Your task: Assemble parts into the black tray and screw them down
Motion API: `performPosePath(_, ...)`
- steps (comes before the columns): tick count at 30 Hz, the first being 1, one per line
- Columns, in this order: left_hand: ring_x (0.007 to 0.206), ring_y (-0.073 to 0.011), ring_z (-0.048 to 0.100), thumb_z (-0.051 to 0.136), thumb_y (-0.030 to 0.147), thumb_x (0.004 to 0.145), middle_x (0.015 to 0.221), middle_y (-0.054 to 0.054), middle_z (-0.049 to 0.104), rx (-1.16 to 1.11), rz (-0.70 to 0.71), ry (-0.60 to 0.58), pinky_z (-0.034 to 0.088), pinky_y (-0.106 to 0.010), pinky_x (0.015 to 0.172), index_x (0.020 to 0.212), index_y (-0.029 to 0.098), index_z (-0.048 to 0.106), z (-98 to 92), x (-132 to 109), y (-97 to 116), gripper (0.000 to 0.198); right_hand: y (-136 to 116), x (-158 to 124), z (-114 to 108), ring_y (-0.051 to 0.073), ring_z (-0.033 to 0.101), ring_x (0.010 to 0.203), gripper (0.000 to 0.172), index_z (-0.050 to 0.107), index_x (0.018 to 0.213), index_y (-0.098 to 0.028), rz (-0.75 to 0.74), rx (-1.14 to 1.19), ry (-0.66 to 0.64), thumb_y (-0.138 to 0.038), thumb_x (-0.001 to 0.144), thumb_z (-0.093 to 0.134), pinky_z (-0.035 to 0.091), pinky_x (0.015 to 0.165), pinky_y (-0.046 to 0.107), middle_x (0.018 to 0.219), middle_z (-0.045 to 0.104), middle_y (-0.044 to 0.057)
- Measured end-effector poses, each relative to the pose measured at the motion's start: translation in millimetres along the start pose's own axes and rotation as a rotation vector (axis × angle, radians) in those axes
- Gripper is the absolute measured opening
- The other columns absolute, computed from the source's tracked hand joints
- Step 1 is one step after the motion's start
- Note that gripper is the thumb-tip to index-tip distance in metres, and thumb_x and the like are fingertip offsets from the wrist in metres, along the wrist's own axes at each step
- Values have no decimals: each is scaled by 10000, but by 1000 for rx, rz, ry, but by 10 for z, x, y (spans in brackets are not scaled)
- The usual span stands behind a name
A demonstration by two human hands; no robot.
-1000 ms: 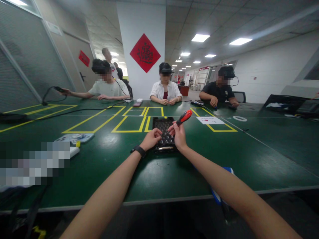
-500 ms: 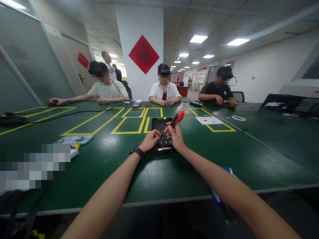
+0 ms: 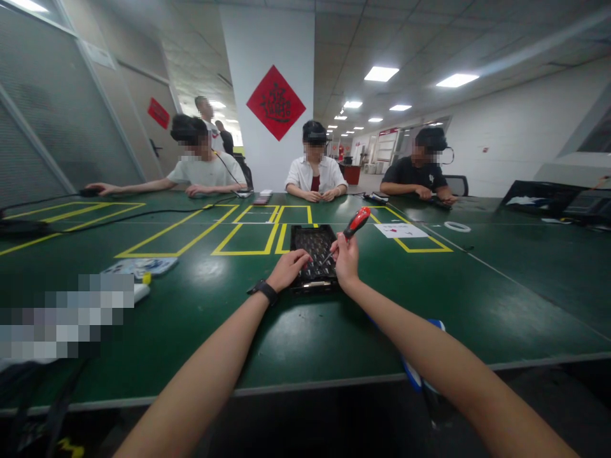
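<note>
My right hand (image 3: pixel 347 259) is closed round a red-and-black screwdriver (image 3: pixel 358 221). Its handle slants up to the right, and its thin shaft points down left over an open black case (image 3: pixel 315 240). Rows of small metallic pieces, perhaps bits, sit in the case. At the case's left side is my left hand (image 3: pixel 287 268), a dark band on its wrist. Its thumb and fingers are drawn together over the pieces; whatever they pinch is too small to make out.
Yellow tape outlines (image 3: pixel 243 240) mark the green table (image 3: pixel 267 337). A white paper sheet (image 3: pixel 401 231) and a white ring (image 3: pixel 457 226) lie to the right. Black cables (image 3: pixel 119 217) run across the left. Three people sit along the far side.
My right hand has drawn the screwdriver rightward, away from my left fingers, and its handle leans further right. My left hand stays by the case's left side.
</note>
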State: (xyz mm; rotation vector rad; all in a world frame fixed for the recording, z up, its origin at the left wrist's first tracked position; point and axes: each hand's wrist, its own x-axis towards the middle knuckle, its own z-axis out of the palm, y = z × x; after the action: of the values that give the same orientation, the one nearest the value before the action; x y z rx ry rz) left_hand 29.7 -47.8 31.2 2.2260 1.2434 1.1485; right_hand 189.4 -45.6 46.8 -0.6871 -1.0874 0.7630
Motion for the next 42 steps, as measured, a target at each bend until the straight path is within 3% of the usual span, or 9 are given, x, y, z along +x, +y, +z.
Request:
performPosePath(4,745,-157,560,315,456,874,734,-28,620,-42,45,-78,416,-267,747,764,157,667,-9,-24,102,475,-9,17,-12,45,305,399,309,443,860,-194,42,5,81,-499,817,431,247,391,171,521,387,-87)
performPosePath(11,769,-152,572,307,481,876,804,-39,651,-116,41,-147,429,-268,784,809,152,680,10,-37,160,503,-27,18,0,50,311,407,304,439,851,-193,72,7,72,-493,808,447,246,399,176,507,360,-91)
performPosePath(26,801,-148,556,321,464,883,784,-30,629,-49,94,-175,406,-263,805,749,181,708,8,-51,212,497,59,18,-33,59,352,443,301,448,861,-198,7,-66,-29,-496,832,414,282,420,172,540,384,-80)
performPosePath(34,793,-150,552,313,463,883,806,-33,620,-29,81,-170,409,-275,813,752,171,700,24,-40,190,502,42,25,-43,59,330,417,333,450,843,-197,63,-40,1,-528,806,431,278,409,185,519,395,-82)
performPosePath(42,791,-151,574,417,459,845,790,-37,632,-51,90,-178,427,-269,804,750,178,701,39,-8,164,411,25,15,-33,56,337,419,327,448,848,-196,71,-44,-5,-520,810,431,279,408,178,527,404,-78)
